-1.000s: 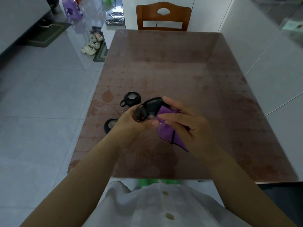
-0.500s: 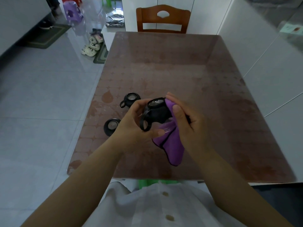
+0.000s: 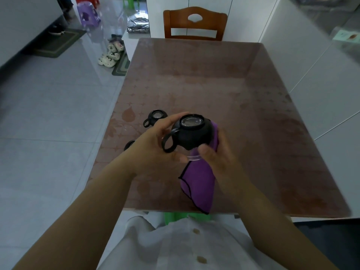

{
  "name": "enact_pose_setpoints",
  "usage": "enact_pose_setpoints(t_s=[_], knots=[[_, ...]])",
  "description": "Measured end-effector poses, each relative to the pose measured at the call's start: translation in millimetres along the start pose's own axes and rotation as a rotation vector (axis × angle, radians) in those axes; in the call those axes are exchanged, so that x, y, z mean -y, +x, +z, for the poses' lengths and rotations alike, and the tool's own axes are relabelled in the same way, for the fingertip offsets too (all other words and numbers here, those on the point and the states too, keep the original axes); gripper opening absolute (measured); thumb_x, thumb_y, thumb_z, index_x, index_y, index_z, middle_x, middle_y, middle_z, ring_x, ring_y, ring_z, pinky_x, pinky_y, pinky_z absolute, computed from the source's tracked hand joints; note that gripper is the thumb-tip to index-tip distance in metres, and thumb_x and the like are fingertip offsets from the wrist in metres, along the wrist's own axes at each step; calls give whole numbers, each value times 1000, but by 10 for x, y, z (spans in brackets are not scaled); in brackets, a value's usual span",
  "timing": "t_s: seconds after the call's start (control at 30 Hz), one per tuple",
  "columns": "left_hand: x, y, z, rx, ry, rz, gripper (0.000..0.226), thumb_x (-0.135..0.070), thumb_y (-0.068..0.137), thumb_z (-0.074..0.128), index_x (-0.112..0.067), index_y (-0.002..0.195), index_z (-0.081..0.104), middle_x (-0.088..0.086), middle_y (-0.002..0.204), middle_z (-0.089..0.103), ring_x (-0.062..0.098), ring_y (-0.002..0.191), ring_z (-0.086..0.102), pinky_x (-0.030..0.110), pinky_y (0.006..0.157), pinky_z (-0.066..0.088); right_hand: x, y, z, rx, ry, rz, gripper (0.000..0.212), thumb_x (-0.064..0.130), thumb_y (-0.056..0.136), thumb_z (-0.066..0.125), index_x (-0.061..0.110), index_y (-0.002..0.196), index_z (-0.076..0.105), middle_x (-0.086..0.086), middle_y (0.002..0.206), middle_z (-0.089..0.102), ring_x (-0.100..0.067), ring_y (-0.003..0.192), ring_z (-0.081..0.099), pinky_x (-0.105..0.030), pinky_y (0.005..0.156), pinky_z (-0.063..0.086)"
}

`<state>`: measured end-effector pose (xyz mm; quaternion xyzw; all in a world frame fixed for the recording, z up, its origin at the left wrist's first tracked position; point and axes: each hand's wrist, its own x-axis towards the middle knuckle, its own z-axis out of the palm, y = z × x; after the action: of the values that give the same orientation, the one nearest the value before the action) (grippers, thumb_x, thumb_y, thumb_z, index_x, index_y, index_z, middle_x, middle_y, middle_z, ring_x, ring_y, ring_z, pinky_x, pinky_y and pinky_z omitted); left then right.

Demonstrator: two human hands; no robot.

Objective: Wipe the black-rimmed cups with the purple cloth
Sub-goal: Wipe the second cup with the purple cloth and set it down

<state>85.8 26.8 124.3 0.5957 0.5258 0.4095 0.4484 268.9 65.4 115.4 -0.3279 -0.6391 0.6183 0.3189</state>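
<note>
Fingers (image 3: 176, 118) of the left hand (image 3: 153, 147) curl round a black cup with a clear glass insert and ring handle (image 3: 191, 136), held above the brown patterned tabletop (image 3: 224, 90) with the handle pointing left. The right hand (image 3: 220, 158) clamps a purple cloth with black edging (image 3: 196, 190) against the cup's right side, thumb on its lower front; the loose cloth hangs down. A second black cup (image 3: 156, 116) stands on the tabletop just beyond the left hand, and a third black cup (image 3: 129, 145) is partly hidden behind that wrist. A brown wooden chair (image 3: 194, 24) stands at the far end.
</note>
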Motion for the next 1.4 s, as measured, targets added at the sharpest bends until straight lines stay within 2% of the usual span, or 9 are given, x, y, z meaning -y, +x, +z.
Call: enact_pose_setpoints(t_s=[0.17, 0.27, 0.37, 0.5, 0.63, 0.77, 0.9, 1.27, 1.4], knots=[[12, -44, 33, -76, -98, -110, 103, -49, 47, 87, -24, 135, 40, -4, 139, 49, 13, 129, 48, 42, 105, 44, -28, 6, 34, -113, -35, 0, 65, 41, 75, 69, 29, 132, 39, 15, 124, 54, 4, 111, 54, -13, 90, 46], [-67, -70, 173, -129, -76, -178, 87, -51, 46, 87, -42, 120, 42, -20, 124, 55, -2, 116, 53, 25, 95, 44, -40, 28, 68, -135, -37, -15, 52, 40, 83, 60, 27, 129, 40, 13, 120, 55, 6, 105, 56, -11, 84, 46], [-109, -66, 303, -278, -89, -178, 75, -41, 50, 77, -36, 117, 44, -23, 112, 57, -11, 105, 51, 10, 82, 45, -57, 9, 76, -116, 52, -7, 46, 45, 89, 38, 24, 129, 46, 9, 118, 61, -1, 109, 57, -24, 95, 46], [-75, -60, 247, -384, -146, -173, 62, -42, 45, 78, -40, 102, 51, -18, 108, 61, -3, 101, 59, 17, 82, 50, -44, 18, -21, -119, 39, 30, 35, 30, 98, 39, 23, 130, 51, 4, 130, 58, -10, 124, 50, -39, 110, 36], [-5, -56, 146, -330, -66, -169, 75, -47, 37, 91, -44, 102, 54, -12, 114, 65, 12, 109, 62, 33, 91, 51, 69, 147, -165, -240, -122, -91, 28, 9, 96, 44, 27, 115, 52, -1, 121, 62, -10, 114, 57, -35, 101, 44], [-10, -42, 179, -269, 3, -125, 71, -41, 44, 91, -45, 104, 53, -22, 105, 65, 0, 102, 62, 20, 84, 52, 220, 205, -108, -107, -284, -248, 20, 16, 93, 50, 33, 98, 57, 14, 113, 62, 4, 105, 58, -10, 86, 43], [-60, -38, 197, -277, 23, -60, 65, -29, 53, 85, -45, 106, 51, -23, 105, 60, -10, 96, 60, 8, 79, 49, 204, 218, -19, -8, -343, -285, 16, 25, 93, 51, 29, 101, 65, 12, 117, 61, -2, 113, 56, -15, 92, 45], [28, -29, 170, -169, 7, -94, 67, -15, 57, 88, -44, 106, 53, -20, 103, 65, -7, 98, 62, 10, 81, 50, 152, 305, -249, 1, -170, -183, 16, 12, 89, 57, 19, 95, 70, 16, 101, 69, -3, 100, 64, -14, 82, 47], [-10, -5, 197, -149, 17, -89, 67, -27, 54, 85, -42, 111, 51, -19, 111, 61, -8, 101, 60, 8, 83, 48, 219, 268, -182, 15, -89, -124, 28, 12, 86, 60, 22, 113, 60, 9, 110, 67, -4, 105, 62, -15, 84, 48]])
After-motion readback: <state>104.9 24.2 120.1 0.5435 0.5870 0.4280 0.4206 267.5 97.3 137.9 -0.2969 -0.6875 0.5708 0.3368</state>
